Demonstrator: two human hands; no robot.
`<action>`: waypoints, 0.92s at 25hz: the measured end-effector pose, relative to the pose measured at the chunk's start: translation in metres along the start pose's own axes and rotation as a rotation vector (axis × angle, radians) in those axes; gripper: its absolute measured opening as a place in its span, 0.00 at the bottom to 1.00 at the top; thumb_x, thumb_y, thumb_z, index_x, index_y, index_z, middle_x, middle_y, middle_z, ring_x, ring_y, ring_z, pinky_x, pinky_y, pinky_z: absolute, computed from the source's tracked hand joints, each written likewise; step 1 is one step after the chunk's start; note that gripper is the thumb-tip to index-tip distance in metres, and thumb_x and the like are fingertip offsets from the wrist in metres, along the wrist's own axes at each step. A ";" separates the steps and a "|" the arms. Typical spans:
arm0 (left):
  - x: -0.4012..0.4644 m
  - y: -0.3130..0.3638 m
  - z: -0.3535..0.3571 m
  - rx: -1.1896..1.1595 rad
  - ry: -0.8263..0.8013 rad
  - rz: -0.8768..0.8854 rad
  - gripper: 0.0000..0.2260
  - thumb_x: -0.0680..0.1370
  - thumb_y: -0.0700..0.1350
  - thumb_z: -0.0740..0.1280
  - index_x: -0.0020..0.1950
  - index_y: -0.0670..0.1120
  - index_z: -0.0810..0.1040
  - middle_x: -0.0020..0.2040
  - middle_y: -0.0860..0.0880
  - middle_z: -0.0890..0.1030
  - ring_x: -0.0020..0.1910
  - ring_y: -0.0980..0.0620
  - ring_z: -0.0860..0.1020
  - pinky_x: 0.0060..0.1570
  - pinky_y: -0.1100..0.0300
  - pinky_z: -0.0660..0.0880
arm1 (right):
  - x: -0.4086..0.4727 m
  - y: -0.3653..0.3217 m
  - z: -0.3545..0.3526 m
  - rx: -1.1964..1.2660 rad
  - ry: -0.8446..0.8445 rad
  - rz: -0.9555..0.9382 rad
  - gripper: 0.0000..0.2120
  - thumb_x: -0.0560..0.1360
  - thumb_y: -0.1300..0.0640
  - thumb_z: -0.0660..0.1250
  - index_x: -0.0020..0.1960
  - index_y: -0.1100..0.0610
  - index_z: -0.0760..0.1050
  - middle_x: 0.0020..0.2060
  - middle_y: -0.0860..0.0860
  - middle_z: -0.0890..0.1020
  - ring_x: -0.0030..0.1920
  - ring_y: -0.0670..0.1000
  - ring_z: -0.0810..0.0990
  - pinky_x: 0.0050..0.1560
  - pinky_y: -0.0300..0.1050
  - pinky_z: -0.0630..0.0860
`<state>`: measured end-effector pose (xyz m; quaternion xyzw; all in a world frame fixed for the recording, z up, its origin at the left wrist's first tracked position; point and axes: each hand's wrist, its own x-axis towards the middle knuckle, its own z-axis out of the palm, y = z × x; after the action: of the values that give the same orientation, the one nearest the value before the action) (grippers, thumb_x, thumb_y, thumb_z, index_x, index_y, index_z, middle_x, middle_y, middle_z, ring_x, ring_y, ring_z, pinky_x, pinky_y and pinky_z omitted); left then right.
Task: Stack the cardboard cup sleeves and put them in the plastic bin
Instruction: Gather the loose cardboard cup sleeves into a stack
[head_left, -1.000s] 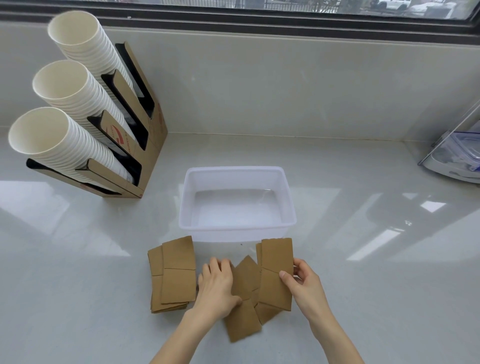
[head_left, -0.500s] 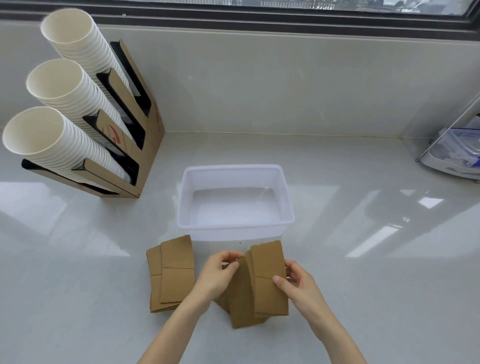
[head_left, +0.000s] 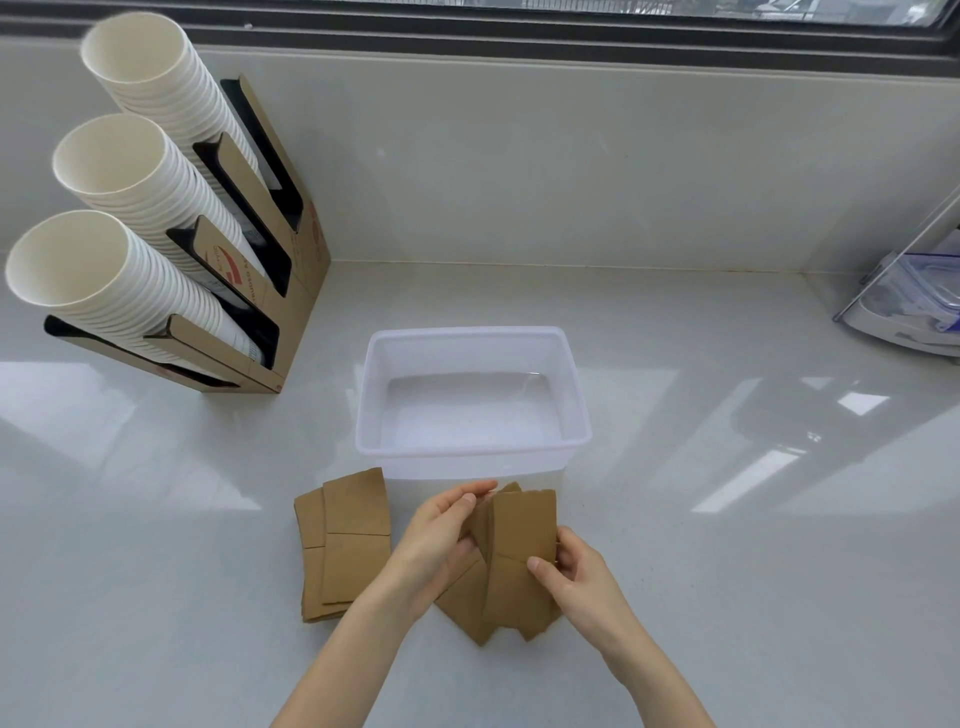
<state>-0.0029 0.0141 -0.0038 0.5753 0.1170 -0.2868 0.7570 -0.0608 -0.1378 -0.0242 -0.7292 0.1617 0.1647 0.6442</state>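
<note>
My left hand (head_left: 441, 540) and right hand (head_left: 576, 571) are both closed on a loose bunch of cardboard sleeves (head_left: 519, 561), fingers on the left edge and thumb pressed on the front at the right. The bunch stands tilted, its lower ends touching the tabletop (head_left: 727, 597), just in front of the plastic bin (head_left: 467, 447), which holds nothing. A second pile of sleeves (head_left: 345, 545) lies flat just left of my left hand. A cup rack (head_left: 249, 291) sits at the far left.
</note>
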 end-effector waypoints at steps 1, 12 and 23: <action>0.001 -0.001 0.000 0.042 0.018 -0.006 0.14 0.80 0.38 0.53 0.60 0.41 0.74 0.50 0.47 0.80 0.48 0.54 0.78 0.43 0.69 0.78 | 0.001 -0.001 -0.002 0.010 0.018 0.004 0.12 0.76 0.62 0.61 0.57 0.52 0.72 0.52 0.50 0.81 0.51 0.45 0.80 0.44 0.34 0.77; 0.003 -0.038 -0.003 1.579 0.113 -0.008 0.35 0.72 0.49 0.66 0.72 0.44 0.50 0.72 0.40 0.54 0.72 0.41 0.52 0.70 0.48 0.54 | 0.001 0.000 -0.025 0.085 0.167 0.060 0.10 0.77 0.62 0.60 0.57 0.54 0.70 0.54 0.54 0.79 0.53 0.53 0.79 0.43 0.40 0.76; 0.008 -0.044 -0.008 1.642 0.240 0.133 0.26 0.70 0.62 0.63 0.61 0.46 0.65 0.62 0.46 0.69 0.63 0.46 0.64 0.66 0.53 0.59 | 0.001 0.003 -0.019 0.092 0.157 0.074 0.11 0.77 0.62 0.60 0.59 0.54 0.70 0.55 0.53 0.79 0.54 0.52 0.78 0.46 0.41 0.77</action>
<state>-0.0207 0.0113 -0.0458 0.9769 -0.0835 -0.1723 0.0946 -0.0603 -0.1572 -0.0248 -0.7029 0.2459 0.1229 0.6560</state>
